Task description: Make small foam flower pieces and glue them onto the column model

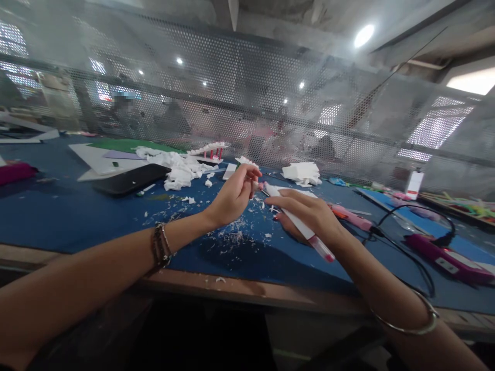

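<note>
My right hand (pixel 309 211) is closed round a white pen (pixel 299 222) with a clear pink rear end, slanting up and left. Its thin tip meets a small pink-and-white piece (pixel 262 185) at the fingertips of my left hand (pixel 234 193). Those left fingers are curled in a pinch on the piece, whose shape is too small to make out. Both hands are raised over the blue tabletop (pixel 247 260). White crumbs and shavings (pixel 234 236) lie scattered below them.
Crumpled white tissue (pixel 180 170), a black phone-like slab (pixel 131 179) and paper sheets (pixel 104 159) lie left. At the right are a pink tool with a cord (pixel 356 219), a magenta power strip (pixel 448 257) and a blue board (pixel 410 206). A perforated metal screen (pixel 216 103) stands behind.
</note>
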`<state>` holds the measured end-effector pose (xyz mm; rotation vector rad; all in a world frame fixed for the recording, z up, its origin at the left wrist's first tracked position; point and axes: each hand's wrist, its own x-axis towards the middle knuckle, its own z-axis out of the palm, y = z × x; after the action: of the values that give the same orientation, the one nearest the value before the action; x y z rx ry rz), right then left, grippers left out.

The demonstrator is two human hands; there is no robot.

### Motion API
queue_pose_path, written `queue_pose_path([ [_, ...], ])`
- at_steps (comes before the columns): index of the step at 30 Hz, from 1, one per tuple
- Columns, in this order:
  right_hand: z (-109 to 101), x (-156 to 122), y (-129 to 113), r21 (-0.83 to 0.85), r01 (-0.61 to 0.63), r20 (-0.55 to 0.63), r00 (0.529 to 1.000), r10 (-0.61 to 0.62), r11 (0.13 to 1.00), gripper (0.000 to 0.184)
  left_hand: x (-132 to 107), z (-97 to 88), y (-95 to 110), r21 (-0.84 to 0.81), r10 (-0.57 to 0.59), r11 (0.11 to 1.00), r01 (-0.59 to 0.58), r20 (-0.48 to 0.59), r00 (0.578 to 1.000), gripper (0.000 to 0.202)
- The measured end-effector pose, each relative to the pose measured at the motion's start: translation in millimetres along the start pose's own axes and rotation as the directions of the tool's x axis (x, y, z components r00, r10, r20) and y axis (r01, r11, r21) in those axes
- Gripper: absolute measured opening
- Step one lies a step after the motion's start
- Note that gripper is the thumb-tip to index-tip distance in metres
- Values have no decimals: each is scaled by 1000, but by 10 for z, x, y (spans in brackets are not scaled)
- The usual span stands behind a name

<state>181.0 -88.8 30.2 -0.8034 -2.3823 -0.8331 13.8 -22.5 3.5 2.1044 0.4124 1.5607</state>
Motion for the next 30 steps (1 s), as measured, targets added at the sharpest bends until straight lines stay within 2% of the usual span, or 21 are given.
queue_pose_path([
  [2, -3, 1, -5, -4, 7, 25, 1000, -7, 1000, 21, -3, -3, 11, 34, 27, 999, -27, -8, 1000, 19],
  [5, -10, 4, -18, 9, -4, -21, 1000, 5, 1000, 22, -6, -8, 18, 75, 41, 996, -40, -9, 999, 19],
  [9, -6, 9, -27, -9, 17, 17, 1000, -17, 1000, 24, -10, -14, 8, 140, 33, 990, -28, -36, 999, 20],
  [12, 3, 11, -23, -34, 9, -24, 1000, -10, 999, 25, -12, -16, 6, 150, 32, 988, -27, -27, 999, 20],
  [16, 11, 10, -24, -2, 35, 23, 999, -35, 999, 25, -17, -17, 14, 196, 51, 980, -46, -21, 998, 19],
  [20, 17, 13, -35, -5, 29, -40, 999, -29, 1000, 26, -15, -19, 3, 143, 49, 989, -48, -5, 999, 20],
  [23, 24, 26, -42, -5, 30, 0, 1000, -30, 1000, 26, -6, -17, -22, 103, 41, 994, -39, -17, 999, 21],
  [26, 32, 38, -44, -30, 14, -20, 1000, -15, 999, 27, 0, -20, -34, 96, 18, 995, -16, -21, 1000, 21],
  [28, 32, 43, -48, -46, 9, -14, 1000, -9, 999, 29, 0, -30, -19, 147, 49, 988, -46, -18, 999, 22],
  [30, 27, 48, -57, -58, 23, 20, 1000, -22, 998, 29, -4, -46, 7, 258, 137, 957, -135, 9, 991, 21],
])
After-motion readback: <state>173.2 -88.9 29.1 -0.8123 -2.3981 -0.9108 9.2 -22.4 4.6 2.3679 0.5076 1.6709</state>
